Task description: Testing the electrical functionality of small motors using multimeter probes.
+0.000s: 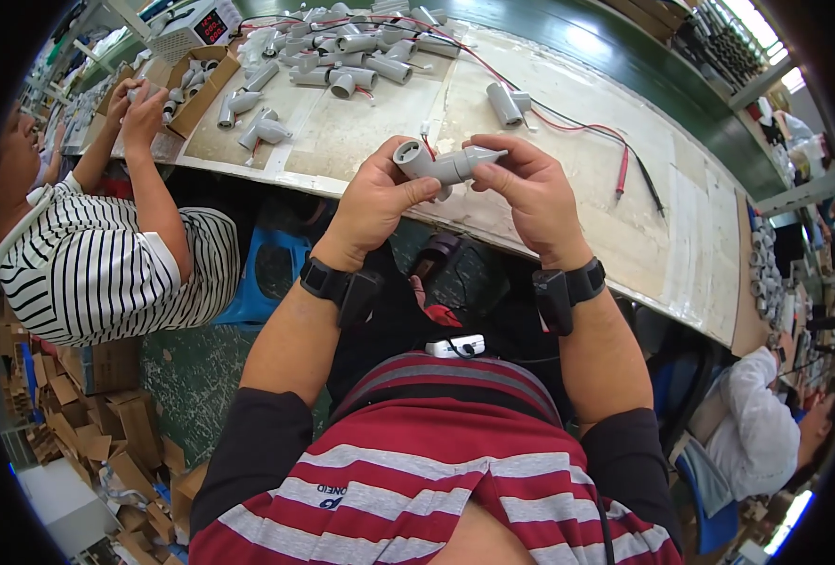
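Just over the near edge of the table, a grey plastic housing with a round open socket and a pointed tip sits up between the person's two hands, its long axis running left to right across the body, the tip slightly higher. The left hand has the socket end, fingers curled behind and thumb along the front; the right hand pinches near the tip, thumb under and fingers over, so each is as near as the other. A short red wire stands up behind the joint (the fingers hide where it leads). Beyond, a loose housing lies ahead of the right hand, and the red probe and black probe rest off to its right, their leads sweeping back across the tabletop. Farther out on the left is a heap of similar housings, then a cardboard box beside a co-worker in a striped shirt.
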Demonstrator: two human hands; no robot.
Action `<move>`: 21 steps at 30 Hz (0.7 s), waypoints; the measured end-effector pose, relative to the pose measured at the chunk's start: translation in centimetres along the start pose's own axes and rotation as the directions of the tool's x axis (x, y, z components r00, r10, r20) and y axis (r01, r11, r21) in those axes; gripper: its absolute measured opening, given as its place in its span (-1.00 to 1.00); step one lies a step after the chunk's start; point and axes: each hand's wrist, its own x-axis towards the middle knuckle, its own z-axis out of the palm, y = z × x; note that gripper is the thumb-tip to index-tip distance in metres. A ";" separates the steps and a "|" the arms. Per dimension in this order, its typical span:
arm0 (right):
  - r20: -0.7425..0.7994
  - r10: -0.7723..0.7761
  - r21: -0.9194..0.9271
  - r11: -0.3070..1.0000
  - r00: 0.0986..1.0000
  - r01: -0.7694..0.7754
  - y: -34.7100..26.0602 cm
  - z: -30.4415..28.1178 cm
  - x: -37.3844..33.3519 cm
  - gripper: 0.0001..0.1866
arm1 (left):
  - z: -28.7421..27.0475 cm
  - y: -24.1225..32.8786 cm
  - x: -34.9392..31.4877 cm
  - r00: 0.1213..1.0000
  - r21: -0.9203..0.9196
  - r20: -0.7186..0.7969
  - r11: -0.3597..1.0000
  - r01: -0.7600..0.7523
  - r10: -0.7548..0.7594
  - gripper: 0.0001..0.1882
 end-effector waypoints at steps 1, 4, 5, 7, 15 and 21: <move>0.028 -0.018 -0.017 1.000 0.999 0.019 -0.1 0.0 -0.2 -0.64 | -0.1 -0.1 -0.1 1.000 -0.002 0.002 1.000 0.001 -0.001 -0.67; 0.052 -0.038 -0.110 0.993 0.998 0.044 -0.5 -0.3 -0.6 -0.63 | -0.2 0.0 -0.2 1.000 -0.032 0.016 0.999 0.016 -0.015 -0.65; 0.067 -0.047 -0.155 0.986 0.997 0.056 -0.6 -0.4 -0.7 -0.62 | -0.1 -0.1 -0.2 1.000 -0.034 0.018 0.999 0.016 -0.015 -0.65; 0.062 -0.064 -0.190 0.979 0.996 0.074 -0.5 -0.5 -0.8 -0.64 | 0.3 0.0 -0.3 0.997 -0.100 -0.008 0.992 0.072 -0.074 -0.63; -0.090 0.136 -0.291 0.944 0.987 -0.157 -1.7 -0.1 -0.7 -0.73 | 1.0 0.2 -0.7 0.998 0.006 -0.001 0.998 0.058 -0.058 -0.61; -0.227 0.247 -0.123 0.952 0.942 -0.279 -1.2 0.9 -0.9 -0.62 | 1.3 -0.9 -0.9 0.997 0.084 0.007 0.994 -0.075 0.074 -0.59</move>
